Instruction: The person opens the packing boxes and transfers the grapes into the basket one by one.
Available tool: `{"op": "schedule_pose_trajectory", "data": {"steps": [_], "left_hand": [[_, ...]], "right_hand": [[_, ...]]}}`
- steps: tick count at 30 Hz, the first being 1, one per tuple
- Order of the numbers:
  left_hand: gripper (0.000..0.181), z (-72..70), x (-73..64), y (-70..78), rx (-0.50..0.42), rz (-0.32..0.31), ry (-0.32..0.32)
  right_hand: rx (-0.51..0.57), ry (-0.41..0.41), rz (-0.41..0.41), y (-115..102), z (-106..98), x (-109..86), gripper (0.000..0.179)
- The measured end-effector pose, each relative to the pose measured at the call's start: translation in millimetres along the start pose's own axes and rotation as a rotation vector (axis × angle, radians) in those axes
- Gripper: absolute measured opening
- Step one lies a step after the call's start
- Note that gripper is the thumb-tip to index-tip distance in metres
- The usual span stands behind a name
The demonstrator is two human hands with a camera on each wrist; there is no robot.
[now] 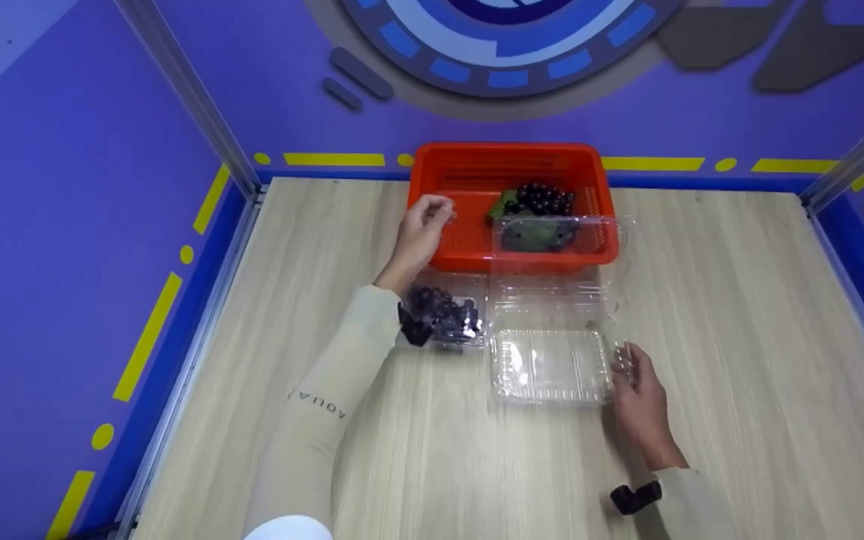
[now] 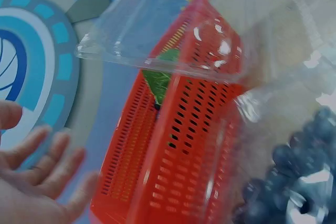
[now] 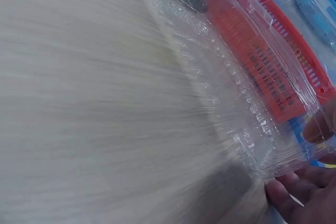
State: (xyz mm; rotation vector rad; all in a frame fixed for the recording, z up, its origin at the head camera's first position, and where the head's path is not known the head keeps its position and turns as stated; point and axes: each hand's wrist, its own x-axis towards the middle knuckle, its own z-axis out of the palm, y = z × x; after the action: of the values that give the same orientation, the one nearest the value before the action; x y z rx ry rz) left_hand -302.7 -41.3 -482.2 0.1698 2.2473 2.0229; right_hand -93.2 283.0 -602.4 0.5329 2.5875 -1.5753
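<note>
My right hand (image 1: 640, 401) pinches the right side of an open clear plastic clamshell container (image 1: 552, 367), thumb and fingers on its edge in the right wrist view. Its raised lid (image 1: 552, 289) overlaps the front of a red basket (image 1: 443, 259) in the head view. Over the basket's left side is my left hand (image 1: 421, 229); its loosely bent fingers (image 2: 47, 166) hold nothing in the left wrist view. In the basket lie a bunch of dark grapes (image 1: 544, 199) and a green leaf (image 2: 159, 82), partly seen through the lid.
A second clear container (image 1: 477, 281) with dark grapes (image 1: 439, 307) stands left of the open clamshell, partly behind my left wrist. The basket sits by the purple back wall (image 1: 289, 97) on a wooden tabletop (image 1: 432, 465). Side walls close in the table left and right.
</note>
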Motion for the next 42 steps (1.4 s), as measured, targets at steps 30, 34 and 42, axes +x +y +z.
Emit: {"op": "schedule_pose_trajectory", "data": {"steps": [30,34,42], "left_hand": [[0.127,-24.4,-70.4,-58.7,1.084,0.160,-0.462],[0.130,-29.2,-72.2,-67.3,1.116,0.161,-0.462],[0.130,-33.1,-74.6,-70.8,1.084,0.117,-0.443]], "right_hand": [[0.038,0.022,-0.078,1.7,5.8,-4.1,0.053],[0.029,0.016,-0.065,2.1,5.8,-3.2,0.054],[0.056,-0.009,-0.092,3.8,3.0,-1.2,0.056]]}}
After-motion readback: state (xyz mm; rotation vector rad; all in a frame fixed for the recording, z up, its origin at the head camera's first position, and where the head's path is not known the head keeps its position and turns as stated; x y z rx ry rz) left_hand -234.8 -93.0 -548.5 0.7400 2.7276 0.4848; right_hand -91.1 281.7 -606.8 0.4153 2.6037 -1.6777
